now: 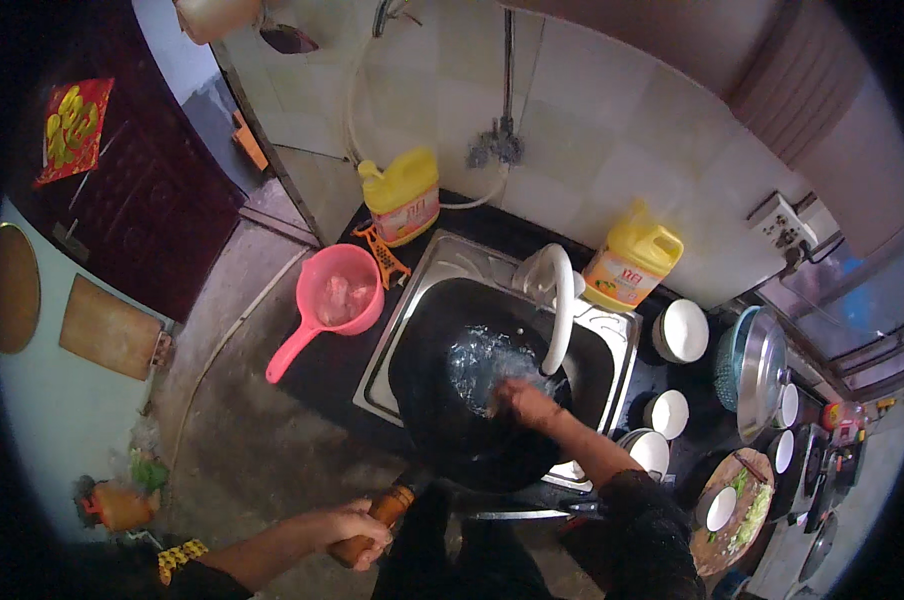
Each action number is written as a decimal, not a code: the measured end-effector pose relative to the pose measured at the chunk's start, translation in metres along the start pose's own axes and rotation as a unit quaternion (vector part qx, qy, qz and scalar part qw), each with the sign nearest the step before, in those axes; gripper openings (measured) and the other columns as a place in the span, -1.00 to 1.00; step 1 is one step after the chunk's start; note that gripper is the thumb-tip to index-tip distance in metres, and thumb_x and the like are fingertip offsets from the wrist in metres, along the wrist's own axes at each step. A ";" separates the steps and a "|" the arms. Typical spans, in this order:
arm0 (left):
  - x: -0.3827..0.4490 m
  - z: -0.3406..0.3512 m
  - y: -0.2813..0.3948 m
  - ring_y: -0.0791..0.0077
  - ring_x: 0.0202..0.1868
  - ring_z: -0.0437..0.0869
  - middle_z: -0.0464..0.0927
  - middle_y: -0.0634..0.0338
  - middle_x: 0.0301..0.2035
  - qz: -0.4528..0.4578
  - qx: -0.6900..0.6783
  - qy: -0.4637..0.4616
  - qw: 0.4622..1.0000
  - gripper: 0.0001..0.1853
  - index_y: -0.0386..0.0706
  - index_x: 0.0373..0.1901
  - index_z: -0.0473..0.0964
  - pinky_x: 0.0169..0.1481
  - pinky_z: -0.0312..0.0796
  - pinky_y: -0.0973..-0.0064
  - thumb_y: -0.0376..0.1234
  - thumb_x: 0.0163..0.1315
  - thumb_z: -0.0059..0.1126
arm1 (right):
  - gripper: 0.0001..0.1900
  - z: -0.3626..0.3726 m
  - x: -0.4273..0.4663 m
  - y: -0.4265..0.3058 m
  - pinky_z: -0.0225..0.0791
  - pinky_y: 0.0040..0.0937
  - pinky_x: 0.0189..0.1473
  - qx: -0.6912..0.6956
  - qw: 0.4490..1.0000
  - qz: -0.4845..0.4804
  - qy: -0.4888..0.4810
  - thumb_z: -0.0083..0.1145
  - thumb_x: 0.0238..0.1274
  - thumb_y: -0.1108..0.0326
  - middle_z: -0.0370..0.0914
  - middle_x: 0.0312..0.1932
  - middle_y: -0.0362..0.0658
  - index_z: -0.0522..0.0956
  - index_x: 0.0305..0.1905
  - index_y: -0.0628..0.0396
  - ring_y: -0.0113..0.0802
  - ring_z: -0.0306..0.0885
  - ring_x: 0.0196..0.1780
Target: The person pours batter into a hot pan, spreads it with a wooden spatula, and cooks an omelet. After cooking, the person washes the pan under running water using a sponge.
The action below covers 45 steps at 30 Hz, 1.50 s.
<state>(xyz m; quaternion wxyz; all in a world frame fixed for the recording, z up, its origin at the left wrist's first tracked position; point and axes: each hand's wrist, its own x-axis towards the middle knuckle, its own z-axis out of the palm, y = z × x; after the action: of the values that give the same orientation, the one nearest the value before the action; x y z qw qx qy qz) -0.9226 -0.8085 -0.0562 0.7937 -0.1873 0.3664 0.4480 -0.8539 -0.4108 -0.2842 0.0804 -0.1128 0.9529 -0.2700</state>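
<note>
A large black wok (467,457) rests over the steel sink (380,390), with water in its bottom. My left hand (362,532) is closed around the wok's wooden handle (388,506). Inside the wok, my right hand (527,405) reaches into the water, its fingers blurred; whether they hold something cannot be told. Above the wok curves a white faucet spout (562,307). A knife (519,514) lies at the counter's front edge, below the wok.
Left of the sink are a pink ladle (343,300) with wet contents, an orange peeler (384,259) and a yellow jug (403,195). Another yellow jug (632,259), white bowls (681,331), a lidded blue basket (729,360) and a round cutting board (711,540) with chopped vegetables stand right.
</note>
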 end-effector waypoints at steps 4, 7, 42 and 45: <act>-0.004 0.011 0.005 0.44 -0.63 0.47 0.43 0.12 -0.56 -0.011 0.004 0.009 1.000 -0.75 -0.19 -0.16 0.32 -0.57 0.34 0.40 -0.50 0.19 0.17 | -0.44 0.031 -0.010 0.005 0.41 -0.08 0.15 -0.094 0.983 0.138 -0.078 0.13 0.06 0.34 0.48 0.11 0.12 0.41 0.26 0.09 0.11 0.50 0.11; -0.001 0.020 0.010 0.41 -0.65 0.51 0.47 0.11 -0.64 0.001 0.066 0.053 0.996 -0.84 -0.29 -0.42 0.40 -0.50 0.41 0.43 -0.40 0.18 0.16 | -0.44 0.033 -0.037 -0.057 0.42 -0.08 0.14 0.054 0.982 0.157 -0.093 0.17 0.05 0.32 0.52 0.06 0.16 0.43 0.24 0.11 0.15 0.52 0.08; 0.001 0.037 -0.003 0.38 -0.59 0.52 0.46 0.09 -0.55 0.012 0.070 0.053 0.996 -0.78 -0.23 -0.19 0.31 -0.53 0.39 0.33 -0.48 0.22 0.16 | -0.64 -0.049 -0.043 -0.110 0.48 -0.13 0.08 0.045 0.941 0.173 -0.286 0.10 0.02 0.38 0.56 0.04 0.06 0.59 -0.02 0.14 0.03 0.56 0.06; 0.002 0.040 0.002 0.38 -0.59 0.53 0.46 0.09 -0.56 0.004 0.088 0.072 0.994 -0.80 -0.25 -0.23 0.32 -0.53 0.39 0.34 -0.48 0.22 0.16 | -0.60 -0.037 -0.033 -0.098 0.48 -0.11 0.05 0.042 0.960 0.184 -0.208 0.13 0.05 0.32 0.57 -0.02 0.09 0.55 0.04 0.16 0.06 0.57 0.02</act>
<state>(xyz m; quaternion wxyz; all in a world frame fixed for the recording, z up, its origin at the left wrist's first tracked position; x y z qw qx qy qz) -0.9067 -0.7816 -0.0317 0.7771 -0.1466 0.4612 0.4024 -0.8133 -0.4649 -0.1982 0.3300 0.0140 0.9071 -0.2609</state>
